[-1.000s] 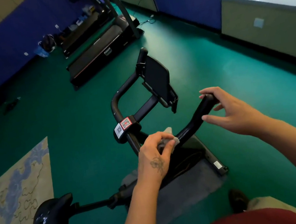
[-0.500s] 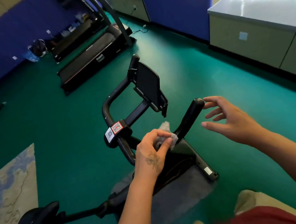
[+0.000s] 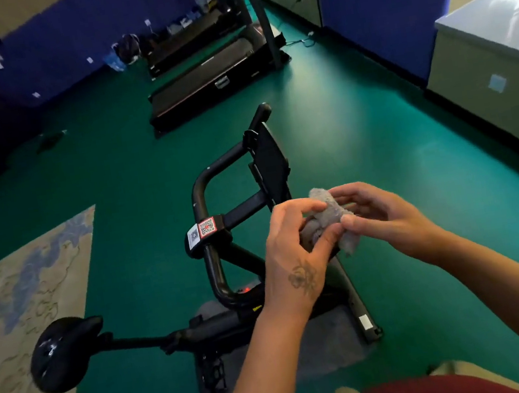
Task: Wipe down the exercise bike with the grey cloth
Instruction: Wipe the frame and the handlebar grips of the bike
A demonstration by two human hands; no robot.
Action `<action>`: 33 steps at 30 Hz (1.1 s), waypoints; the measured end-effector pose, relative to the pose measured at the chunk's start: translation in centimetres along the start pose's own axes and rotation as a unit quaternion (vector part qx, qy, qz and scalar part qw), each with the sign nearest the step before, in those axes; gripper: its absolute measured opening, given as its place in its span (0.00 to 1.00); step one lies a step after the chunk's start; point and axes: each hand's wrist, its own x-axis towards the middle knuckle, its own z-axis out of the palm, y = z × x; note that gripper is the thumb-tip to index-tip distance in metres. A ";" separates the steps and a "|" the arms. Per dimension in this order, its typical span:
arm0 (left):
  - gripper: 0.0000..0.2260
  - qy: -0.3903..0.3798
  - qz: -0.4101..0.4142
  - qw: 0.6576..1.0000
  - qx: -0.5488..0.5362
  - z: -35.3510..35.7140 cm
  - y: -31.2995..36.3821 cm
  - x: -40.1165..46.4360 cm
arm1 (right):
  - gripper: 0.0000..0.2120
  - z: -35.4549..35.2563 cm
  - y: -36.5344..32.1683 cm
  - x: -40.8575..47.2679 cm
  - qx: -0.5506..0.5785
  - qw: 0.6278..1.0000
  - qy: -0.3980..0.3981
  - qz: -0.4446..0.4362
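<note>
Now both the left hand (image 3: 290, 252) and right hand (image 3: 378, 212) pinch the crumpled grey cloth (image 3: 329, 219) above the black exercise bike (image 3: 227, 261), whose handlebar lies toward ten o'clock, nearer the left.

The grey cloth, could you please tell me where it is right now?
In the head view, the grey cloth sits right of centre, held between the left hand and right hand, in front of the exercise bike's handlebar.
</note>
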 end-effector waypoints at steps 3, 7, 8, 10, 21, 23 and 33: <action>0.20 0.017 -0.059 0.998 -0.024 0.6 0.9 1.0 | 0.15 -0.8 -0.7 1.7 0.044 0.999 0.001 0.006; 0.25 -0.025 -0.093 0.995 -0.021 0.9 1.4 -0.1 | 0.24 -2.1 -0.1 2.7 0.111 0.993 -0.001 0.040; 0.24 -0.022 -0.092 0.996 -0.001 1.1 1.4 -0.5 | 0.26 -2.3 0.2 2.9 0.146 0.988 -0.004 0.059; 0.24 -0.008 -0.080 0.996 0.047 1.3 1.3 -1.1 | 0.29 -2.7 0.9 3.2 0.213 0.972 -0.013 0.093; 0.13 0.014 -0.109 0.988 0.109 2.1 1.0 -1.7 | 0.12 -6.8 3.3 3.8 0.261 0.954 -0.001 0.148; 0.12 0.019 -0.110 0.988 0.110 2.2 0.9 -1.6 | 0.22 -6.7 4.4 3.4 0.222 0.961 -0.044 0.157; 0.11 0.010 -0.129 0.987 0.096 2.3 0.1 -1.4 | 0.25 -2.5 6.4 3.0 0.199 0.955 -0.129 0.178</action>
